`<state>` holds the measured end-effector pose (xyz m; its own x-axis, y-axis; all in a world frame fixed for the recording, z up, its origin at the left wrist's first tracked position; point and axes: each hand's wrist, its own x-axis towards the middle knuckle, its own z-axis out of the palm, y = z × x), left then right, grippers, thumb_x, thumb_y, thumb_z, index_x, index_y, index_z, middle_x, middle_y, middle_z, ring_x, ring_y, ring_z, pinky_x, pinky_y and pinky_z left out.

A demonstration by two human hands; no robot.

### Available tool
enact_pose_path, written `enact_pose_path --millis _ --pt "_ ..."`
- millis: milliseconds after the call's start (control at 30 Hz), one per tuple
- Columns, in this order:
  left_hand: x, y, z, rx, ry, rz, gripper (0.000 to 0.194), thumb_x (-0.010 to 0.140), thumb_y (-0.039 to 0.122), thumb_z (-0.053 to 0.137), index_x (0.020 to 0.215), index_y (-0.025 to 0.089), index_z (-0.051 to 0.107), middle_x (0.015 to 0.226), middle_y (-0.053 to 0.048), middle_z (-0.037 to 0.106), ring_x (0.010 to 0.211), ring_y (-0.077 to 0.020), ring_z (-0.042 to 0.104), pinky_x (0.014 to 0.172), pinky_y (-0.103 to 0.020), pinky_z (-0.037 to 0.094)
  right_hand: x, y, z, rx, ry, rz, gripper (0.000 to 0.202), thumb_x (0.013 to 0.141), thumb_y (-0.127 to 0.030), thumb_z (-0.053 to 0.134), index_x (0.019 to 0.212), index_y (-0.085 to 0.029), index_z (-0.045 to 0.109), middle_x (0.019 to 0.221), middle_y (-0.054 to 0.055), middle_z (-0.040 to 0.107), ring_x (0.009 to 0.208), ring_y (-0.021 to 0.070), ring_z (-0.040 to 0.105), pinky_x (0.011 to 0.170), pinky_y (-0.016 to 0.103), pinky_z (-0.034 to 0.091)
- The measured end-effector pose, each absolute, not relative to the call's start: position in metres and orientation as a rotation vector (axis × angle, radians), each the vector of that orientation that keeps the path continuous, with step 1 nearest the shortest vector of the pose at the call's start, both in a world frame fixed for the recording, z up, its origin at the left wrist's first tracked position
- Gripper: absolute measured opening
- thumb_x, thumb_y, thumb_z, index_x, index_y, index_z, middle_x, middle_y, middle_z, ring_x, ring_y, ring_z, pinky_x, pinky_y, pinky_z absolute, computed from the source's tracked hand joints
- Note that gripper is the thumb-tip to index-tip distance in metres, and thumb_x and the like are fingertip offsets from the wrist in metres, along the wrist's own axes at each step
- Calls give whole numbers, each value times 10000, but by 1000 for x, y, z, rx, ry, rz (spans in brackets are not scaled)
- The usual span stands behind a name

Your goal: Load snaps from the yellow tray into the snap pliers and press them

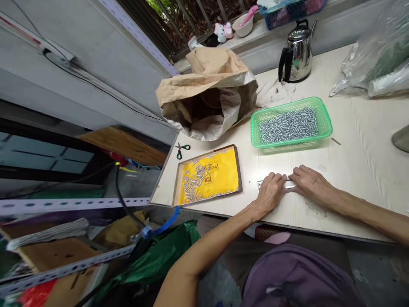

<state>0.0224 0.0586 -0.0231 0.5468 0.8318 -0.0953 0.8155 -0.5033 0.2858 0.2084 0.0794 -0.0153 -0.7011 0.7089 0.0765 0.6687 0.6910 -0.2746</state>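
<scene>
Both my hands are at the table's near side, close together over a short silvery metal strip (289, 184). My left hand (271, 190) has its fingers closed on the strip's left part, and the strip's end shows just beyond them. On the other end, my right hand (309, 183) grips it with bent fingers. The strip's exact kind cannot be made out, since the fingers cover much of it. Beyond the hands stands a green plastic basket (260, 144) filled with small silver pins (289, 124). Left of them lies a shallow tray (240, 170) with a yellow lining and scattered pins (193, 183).
Green-handled scissors (182, 150) lie by the table's left edge. A large open paper sack (207, 85) slumps behind the tray. Farther back are a steel kettle (297, 55) and clear plastic bags (377, 64). A metal shelf rail (76, 205) is at left.
</scene>
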Motion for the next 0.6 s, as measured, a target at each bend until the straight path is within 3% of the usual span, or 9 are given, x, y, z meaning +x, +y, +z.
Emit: enact_pose_path --millis 67,133,200,300,367,467,600 --pt "23 51 -28 2503 1392 186 395 935 366 505 1249 129 477 1202 -145 586 1107 -259 549 920 -414 492 214 86 -12 -1136 -2767 339 355 755 -349 732 990 -106 625 933 120 615 847 245 523 715 327 421" --pt "26 36 -36 2521 1423 288 439 932 321 513 1310 117 424 1328 -191 519 1253 -290 482 1016 -468 443 219 95 -11 -1108 -2806 379 488 728 -412 744 1073 -91 612 963 132 614 858 255 522 727 339 429" --pt "32 17 -44 2544 1404 361 448 941 316 488 1328 105 410 1380 -216 481 1337 -304 413 1070 -493 401 223 104 -13 -1083 -2811 395 369 823 -376 643 1069 -102 616 949 126 613 847 241 524 732 333 427" --pt "43 -7 -50 2536 1306 435 492 943 404 468 1331 106 421 1368 -209 504 1355 -303 403 1096 -506 379 221 117 -16 -1154 -2782 319 212 920 -228 453 901 -133 642 888 115 615 837 229 526 735 330 415" --pt "46 -14 -50 2498 1270 461 508 939 434 465 1337 121 422 1337 -197 537 1343 -300 422 1101 -534 363 214 123 -14 -1242 -2770 245 249 923 -189 417 813 -145 636 854 113 620 823 229 526 721 331 405" --pt "48 -12 -46 2449 1247 495 512 936 436 472 1342 128 426 1327 -191 544 1341 -302 423 1106 -559 345 193 120 -2 -1284 -2794 100 206 875 -106 451 837 -152 649 856 105 630 801 221 522 687 329 377" --pt "47 -13 -40 2456 1185 482 485 930 458 477 1230 83 548 1219 -195 610 1237 -293 527 1055 -459 442 154 97 9 -706 -2936 125 210 837 -56 520 820 -216 654 895 53 629 855 193 517 683 306 347"
